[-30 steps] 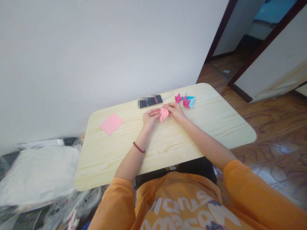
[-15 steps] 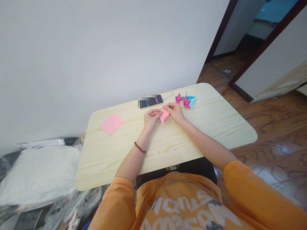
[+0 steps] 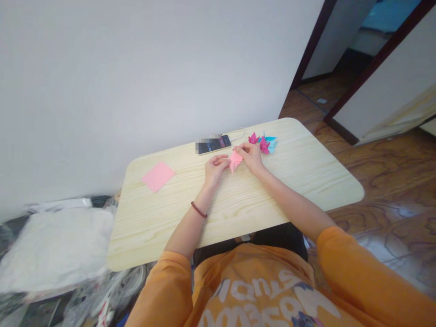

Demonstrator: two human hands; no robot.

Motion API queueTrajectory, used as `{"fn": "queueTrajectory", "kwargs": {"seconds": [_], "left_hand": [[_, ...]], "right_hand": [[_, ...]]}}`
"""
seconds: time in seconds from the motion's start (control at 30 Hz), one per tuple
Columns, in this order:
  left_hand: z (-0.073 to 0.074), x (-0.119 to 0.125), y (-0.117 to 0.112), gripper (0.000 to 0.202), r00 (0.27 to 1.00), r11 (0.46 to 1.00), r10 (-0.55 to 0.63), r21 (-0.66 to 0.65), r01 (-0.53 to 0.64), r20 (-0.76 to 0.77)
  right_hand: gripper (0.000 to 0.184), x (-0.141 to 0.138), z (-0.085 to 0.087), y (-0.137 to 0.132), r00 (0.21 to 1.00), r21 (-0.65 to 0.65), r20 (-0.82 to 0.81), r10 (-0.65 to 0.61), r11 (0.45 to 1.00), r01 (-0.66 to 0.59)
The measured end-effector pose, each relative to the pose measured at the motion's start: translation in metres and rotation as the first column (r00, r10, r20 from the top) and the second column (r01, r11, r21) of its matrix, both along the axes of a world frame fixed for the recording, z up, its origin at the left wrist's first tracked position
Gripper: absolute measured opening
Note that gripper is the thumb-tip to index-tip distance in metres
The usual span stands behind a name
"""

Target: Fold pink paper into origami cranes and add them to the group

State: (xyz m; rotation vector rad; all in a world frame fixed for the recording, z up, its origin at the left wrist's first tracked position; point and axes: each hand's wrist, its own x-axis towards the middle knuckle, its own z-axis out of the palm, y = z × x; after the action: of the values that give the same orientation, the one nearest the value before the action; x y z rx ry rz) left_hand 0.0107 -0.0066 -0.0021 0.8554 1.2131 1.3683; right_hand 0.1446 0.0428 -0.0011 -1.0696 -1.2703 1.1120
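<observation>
A small folded piece of light pink paper [image 3: 235,160] is held just above the light wooden table [image 3: 238,200], between both hands. My left hand [image 3: 215,166] pinches its left edge with the fingers curled. My right hand [image 3: 251,156] pinches its upper right edge. Just behind my right hand lie folded paper figures: two magenta ones [image 3: 264,145] and a light blue one [image 3: 271,143].
A flat pink paper sheet [image 3: 158,176] lies at the table's left. A dark phone [image 3: 214,144] with a white cable rests at the back edge by the white wall. White bags [image 3: 54,245] pile on the floor at left. An open doorway is at the far right.
The hands have turned and shifted the pink paper slightly; its point now hangs down between the fingers. Everything else stayed put.
</observation>
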Motion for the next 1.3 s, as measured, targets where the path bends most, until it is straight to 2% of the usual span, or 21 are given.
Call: {"fn": "queueTrajectory", "kwargs": {"seconds": [0.3,0.67,0.83,1.07,1.3], "left_hand": [[-0.006,0.001,0.005,0.028,0.989,0.996,0.089,0.013,-0.091,0.117],[-0.005,0.004,0.007,0.023,0.978,0.99,0.142,-0.028,-0.14,0.151],[-0.005,0.002,0.007,0.024,0.986,0.994,0.103,-0.043,-0.098,0.135],[-0.006,-0.005,0.007,0.026,0.999,0.998,0.036,-0.043,-0.035,0.027],[-0.006,-0.002,0.005,0.034,0.999,1.0,-0.027,0.001,0.027,-0.021]], "right_hand": [[0.028,-0.009,-0.01,-0.003,0.994,0.033,-0.019,0.107,0.994,-0.107],[0.021,-0.014,-0.009,-0.006,0.999,0.012,-0.01,0.03,0.999,-0.03],[0.021,-0.008,-0.006,-0.001,0.997,0.007,-0.078,-0.011,1.0,0.012],[0.027,0.003,-0.006,0.009,0.997,0.027,-0.044,-0.071,0.997,0.072],[0.027,0.003,-0.004,0.007,1.0,0.054,-0.004,0.023,0.998,-0.023]]}}
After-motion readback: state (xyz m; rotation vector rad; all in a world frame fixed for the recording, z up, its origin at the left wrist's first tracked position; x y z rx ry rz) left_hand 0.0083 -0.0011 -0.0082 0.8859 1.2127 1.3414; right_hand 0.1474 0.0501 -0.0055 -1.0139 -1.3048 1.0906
